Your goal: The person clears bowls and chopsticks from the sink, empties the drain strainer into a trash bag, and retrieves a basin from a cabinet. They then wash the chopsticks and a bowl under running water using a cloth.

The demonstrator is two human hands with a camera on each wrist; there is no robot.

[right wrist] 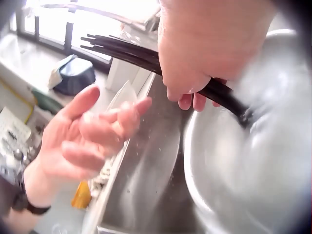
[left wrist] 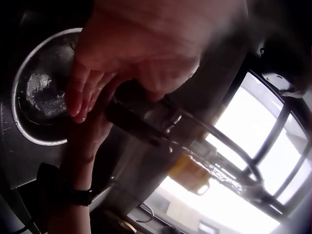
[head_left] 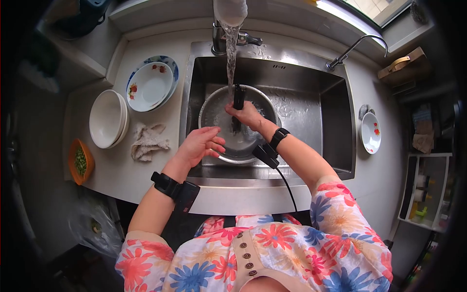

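The right hand [head_left: 246, 116] grips a bundle of dark chopsticks [right wrist: 131, 52] over a round metal basin [head_left: 206, 100] in the sink. In the right wrist view the bundle's lower ends dip into the water in the basin. Water [head_left: 230, 58] streams from the faucet beside the chopsticks. The left hand [head_left: 198, 144] is held above the basin's left edge, palm turned inward, fingers loosely bent and holding nothing; wet fingertips show in the left wrist view. Hand and bundle do not touch on that side.
Left of the sink [head_left: 335, 121] are stacked white bowls [head_left: 104, 119], plates [head_left: 150, 87], a crumpled cloth [head_left: 148, 142] and an orange basket [head_left: 78, 170] of green pieces. A small bowl [head_left: 370, 134] sits to the right. A thin second faucet [head_left: 360, 43] stands behind.
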